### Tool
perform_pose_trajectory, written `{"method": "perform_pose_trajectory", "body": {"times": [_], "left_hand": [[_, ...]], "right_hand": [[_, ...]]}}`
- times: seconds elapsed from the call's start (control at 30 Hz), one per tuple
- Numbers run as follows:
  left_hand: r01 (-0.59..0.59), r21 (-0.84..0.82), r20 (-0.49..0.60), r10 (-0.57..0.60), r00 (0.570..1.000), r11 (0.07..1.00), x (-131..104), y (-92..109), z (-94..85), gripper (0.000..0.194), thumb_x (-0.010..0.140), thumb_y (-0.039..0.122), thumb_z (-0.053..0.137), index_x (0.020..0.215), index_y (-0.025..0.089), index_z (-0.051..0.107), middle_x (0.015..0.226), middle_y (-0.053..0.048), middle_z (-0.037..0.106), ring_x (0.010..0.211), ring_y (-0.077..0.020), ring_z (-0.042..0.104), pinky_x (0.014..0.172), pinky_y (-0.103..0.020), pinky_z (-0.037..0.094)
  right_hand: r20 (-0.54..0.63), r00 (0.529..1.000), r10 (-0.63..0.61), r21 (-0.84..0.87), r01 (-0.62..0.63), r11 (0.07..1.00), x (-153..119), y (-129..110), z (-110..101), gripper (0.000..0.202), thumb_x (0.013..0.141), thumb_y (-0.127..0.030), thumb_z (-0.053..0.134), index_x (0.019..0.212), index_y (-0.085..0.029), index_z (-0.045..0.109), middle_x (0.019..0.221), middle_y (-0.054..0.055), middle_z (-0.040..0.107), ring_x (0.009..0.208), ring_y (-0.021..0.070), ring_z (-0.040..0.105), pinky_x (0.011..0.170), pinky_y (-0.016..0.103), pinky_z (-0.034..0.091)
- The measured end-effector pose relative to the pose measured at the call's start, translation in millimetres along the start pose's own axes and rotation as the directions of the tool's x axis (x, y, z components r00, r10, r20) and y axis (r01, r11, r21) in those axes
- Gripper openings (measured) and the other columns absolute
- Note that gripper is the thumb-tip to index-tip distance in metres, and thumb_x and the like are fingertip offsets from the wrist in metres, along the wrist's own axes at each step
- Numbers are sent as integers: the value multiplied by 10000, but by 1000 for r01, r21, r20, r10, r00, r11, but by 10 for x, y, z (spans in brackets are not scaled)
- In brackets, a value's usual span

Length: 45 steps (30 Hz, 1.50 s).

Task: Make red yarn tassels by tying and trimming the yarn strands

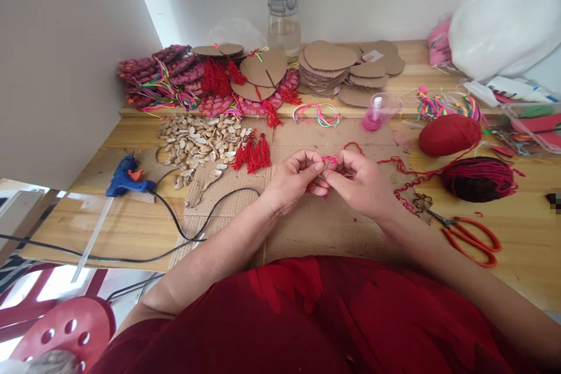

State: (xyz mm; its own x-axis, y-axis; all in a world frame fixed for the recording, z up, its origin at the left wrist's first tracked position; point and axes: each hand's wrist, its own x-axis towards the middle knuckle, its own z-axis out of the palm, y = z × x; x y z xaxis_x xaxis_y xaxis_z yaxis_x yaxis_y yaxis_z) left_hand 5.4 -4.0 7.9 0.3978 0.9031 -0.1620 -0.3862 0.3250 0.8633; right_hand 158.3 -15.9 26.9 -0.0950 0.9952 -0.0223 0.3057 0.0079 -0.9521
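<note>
Above a cardboard sheet (315,228), my left hand (295,180) and my right hand (363,182) meet with thumbs and fingertips closed in a pinch. A small tangle of pink yarn (329,159) shows between the fingertips of both. Its exact shape is mostly covered by my fingers. A red yarn strand (353,146) lies just beyond my right hand and trails toward a red yarn ball (450,135). To the left of my left hand sits a bunch of red tassels (252,152), beside a heap of peanut shells (199,141).
A blue glue gun (128,178) with its black cable lies at left. Orange-handled scissors (473,239) and a dark magenta yarn ball (477,179) are at right. Cardboard discs (328,58), a water bottle (284,26) and a plastic cup with pink contents (372,123) stand toward the back.
</note>
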Motion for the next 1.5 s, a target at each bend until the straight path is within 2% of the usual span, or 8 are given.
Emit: {"method": "perform_pose_trajectory", "body": {"times": [0.1,0.33,0.53,0.8,1.1,1.3,1.4,1.5], "left_hand": [[-5,7,-23,5,1000,1000,1,0,7,392,723,388,829,861,150,551,704,21,640,574,-89,637,547,-204,564],[-11,50,-42,13,999,999,1,-2,-2,342,778,386,781,875,153,550,676,18,646,576,-94,650,532,-182,526],[-17,-13,-13,17,1000,1000,5,-18,-18,372,743,390,810,869,152,554,657,32,629,562,-85,633,509,-166,493],[-33,7,2,33,999,999,9,-41,-12,362,769,413,788,858,164,541,644,29,625,558,-82,614,512,-167,479],[-47,63,-18,48,999,997,9,-57,0,361,776,425,777,884,178,536,660,38,605,544,-78,590,484,-165,477],[11,-54,12,-10,1000,998,-7,-43,1,397,718,390,833,878,178,539,683,43,591,548,-70,567,474,-157,459],[45,-86,26,-42,999,995,-15,-22,7,408,698,376,851,876,173,544,711,36,593,567,-70,564,472,-156,450],[38,-97,40,-34,999,995,-19,2,12,405,696,380,852,861,174,545,691,43,562,579,-72,560,459,-150,431]], "right_hand": [[-55,997,-55,-84,50,995,-22,17,20,180,759,-266,688,716,-200,526,689,-2,587,589,123,526,531,268,408],[143,985,93,200,-120,972,-7,-2,-49,175,779,-330,673,751,-178,592,650,-3,608,492,92,483,464,247,363],[102,987,120,334,-148,931,62,135,-66,242,730,-340,761,815,-177,603,649,-10,620,509,101,529,429,226,373],[190,973,129,280,-180,943,44,123,-64,354,754,-469,785,806,-159,622,654,9,658,481,76,496,412,209,325],[174,977,122,232,-161,959,16,133,-71,337,793,-469,750,794,-143,667,662,25,663,464,65,443,406,217,272],[169,985,17,189,-49,981,28,61,-81,280,793,-425,729,723,-179,614,576,-19,586,489,93,475,460,242,328],[150,988,-46,99,31,995,33,49,-101,215,808,-364,681,729,-190,584,630,-5,608,554,116,520,512,257,376],[71,991,-111,-178,122,976,22,85,-113,127,770,-257,639,696,-200,553,641,-2,595,573,129,513,535,269,376]]}}
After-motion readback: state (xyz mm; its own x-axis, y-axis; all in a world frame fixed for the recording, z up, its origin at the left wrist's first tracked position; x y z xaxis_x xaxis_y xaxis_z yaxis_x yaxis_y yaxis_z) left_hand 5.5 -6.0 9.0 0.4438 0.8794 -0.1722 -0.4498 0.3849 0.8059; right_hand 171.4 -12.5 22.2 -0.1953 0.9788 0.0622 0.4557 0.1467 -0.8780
